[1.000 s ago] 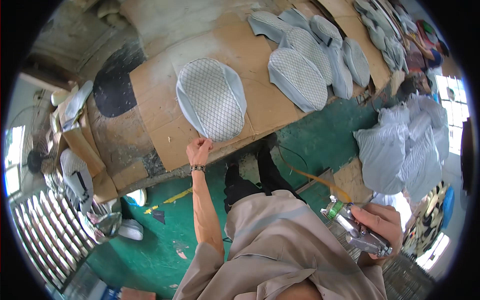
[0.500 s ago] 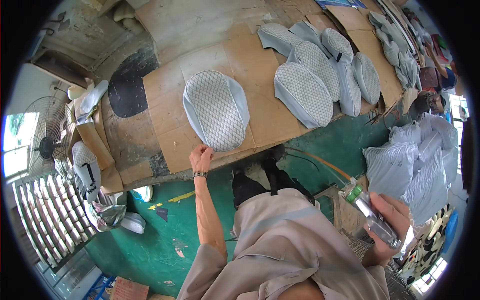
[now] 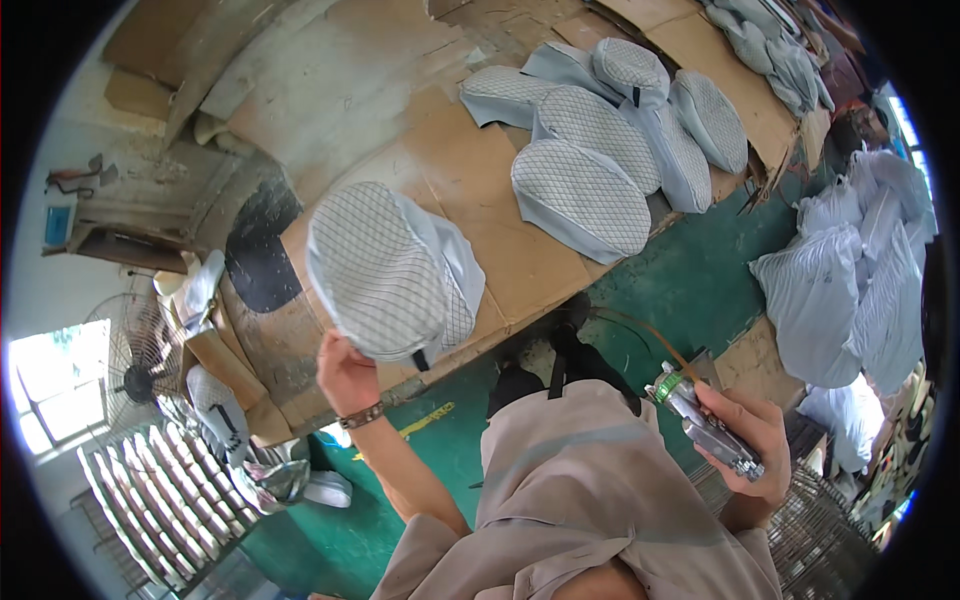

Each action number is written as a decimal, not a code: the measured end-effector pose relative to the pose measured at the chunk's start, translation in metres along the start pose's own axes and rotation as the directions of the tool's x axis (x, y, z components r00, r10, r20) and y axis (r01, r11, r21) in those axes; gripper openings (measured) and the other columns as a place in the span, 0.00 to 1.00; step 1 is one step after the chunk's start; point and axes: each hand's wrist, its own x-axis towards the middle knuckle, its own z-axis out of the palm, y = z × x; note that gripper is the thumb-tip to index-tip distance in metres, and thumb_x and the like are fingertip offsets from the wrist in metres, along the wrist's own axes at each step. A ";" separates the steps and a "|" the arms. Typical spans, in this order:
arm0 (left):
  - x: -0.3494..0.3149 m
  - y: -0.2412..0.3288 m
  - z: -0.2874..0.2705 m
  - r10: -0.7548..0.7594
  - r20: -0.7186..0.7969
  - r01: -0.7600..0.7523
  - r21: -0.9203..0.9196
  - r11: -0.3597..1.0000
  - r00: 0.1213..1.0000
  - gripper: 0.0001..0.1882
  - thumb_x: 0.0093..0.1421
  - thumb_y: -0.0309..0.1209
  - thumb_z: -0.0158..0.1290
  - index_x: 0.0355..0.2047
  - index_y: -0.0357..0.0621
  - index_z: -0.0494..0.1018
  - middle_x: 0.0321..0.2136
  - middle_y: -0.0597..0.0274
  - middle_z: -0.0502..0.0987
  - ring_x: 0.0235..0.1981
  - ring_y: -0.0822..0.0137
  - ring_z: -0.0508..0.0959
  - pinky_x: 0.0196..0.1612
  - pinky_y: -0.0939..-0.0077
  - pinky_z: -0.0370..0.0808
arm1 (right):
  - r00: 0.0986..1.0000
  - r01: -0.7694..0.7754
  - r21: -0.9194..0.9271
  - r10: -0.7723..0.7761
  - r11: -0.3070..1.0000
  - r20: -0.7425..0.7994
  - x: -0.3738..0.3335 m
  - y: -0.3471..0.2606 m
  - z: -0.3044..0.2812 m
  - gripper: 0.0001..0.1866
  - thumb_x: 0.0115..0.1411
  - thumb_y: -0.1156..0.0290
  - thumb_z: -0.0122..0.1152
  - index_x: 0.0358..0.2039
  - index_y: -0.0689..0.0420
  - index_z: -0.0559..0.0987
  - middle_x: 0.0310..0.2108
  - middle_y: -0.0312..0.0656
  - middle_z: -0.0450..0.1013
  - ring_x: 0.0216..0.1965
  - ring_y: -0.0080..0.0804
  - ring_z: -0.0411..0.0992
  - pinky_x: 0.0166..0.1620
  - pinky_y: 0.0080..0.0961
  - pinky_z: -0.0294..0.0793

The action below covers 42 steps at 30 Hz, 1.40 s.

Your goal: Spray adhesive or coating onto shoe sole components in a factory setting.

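My left hand [image 3: 348, 375] pinches the near edge of a light-grey quilted cover [image 3: 375, 265] with a rounded outline. The cover is tilted up from the cardboard, and a black tab hangs at its near edge. Plain grey and quilted material shows beyond its right side; whether that is a second cover I cannot tell. Held out to the right and away from the table, my right hand [image 3: 750, 440] is closed around a silver metal tool [image 3: 705, 425] with a green collar. An orange-brown hose runs near the tool's upper end.
Several similar quilted covers [image 3: 580, 200] lie to the right on the cardboard-covered table [image 3: 540, 265]. White plastic bags [image 3: 815, 300] are piled at the right. A wire-cage fan [image 3: 135, 370] and a slatted rack [image 3: 165, 500] stand at the left. The floor [image 3: 660, 300] is green.
My left hand has raised the near edge of the quilted cover and moved left with it. The black tab has come into sight. My right hand still holds the tool.
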 end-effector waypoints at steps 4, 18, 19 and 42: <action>0.031 0.041 0.081 0.113 0.120 -0.115 0.010 0.993 0.986 0.04 0.63 0.27 0.52 0.35 0.40 0.74 0.29 0.66 0.77 0.28 0.72 0.76 0.34 0.76 0.74 | 1.000 -0.003 0.041 0.004 0.999 -0.029 -0.003 0.016 -0.004 0.37 0.48 0.81 0.72 0.63 0.64 0.78 0.32 0.51 0.78 0.30 0.45 0.79 0.35 0.32 0.75; 0.302 -0.031 0.343 0.097 0.668 -0.084 -0.052 0.995 0.738 0.08 0.62 0.31 0.56 0.39 0.43 0.79 0.40 0.59 0.83 0.46 0.60 0.81 0.54 0.55 0.78 | 0.983 -0.102 0.003 0.101 0.995 -0.155 -0.019 0.056 -0.016 0.40 0.48 0.81 0.71 0.65 0.61 0.76 0.40 0.52 0.80 0.36 0.50 0.80 0.39 0.35 0.78; 0.306 -0.046 0.360 0.170 0.659 -0.134 -0.105 0.985 0.733 0.08 0.62 0.30 0.55 0.40 0.43 0.79 0.40 0.59 0.83 0.46 0.60 0.82 0.55 0.54 0.78 | 0.980 -0.112 0.001 0.111 0.994 -0.163 -0.021 0.059 -0.017 0.40 0.48 0.81 0.71 0.65 0.61 0.76 0.40 0.52 0.80 0.36 0.50 0.80 0.39 0.35 0.78; 0.023 -0.192 -0.022 0.057 0.442 -0.408 0.864 -0.294 0.895 0.51 0.54 0.43 0.71 0.74 0.45 0.59 0.76 0.49 0.56 0.76 0.40 0.53 0.74 0.33 0.50 | 0.997 0.072 0.077 -0.074 0.994 0.022 0.046 -0.016 0.018 0.38 0.47 0.80 0.72 0.63 0.63 0.78 0.30 0.50 0.77 0.27 0.43 0.76 0.32 0.30 0.72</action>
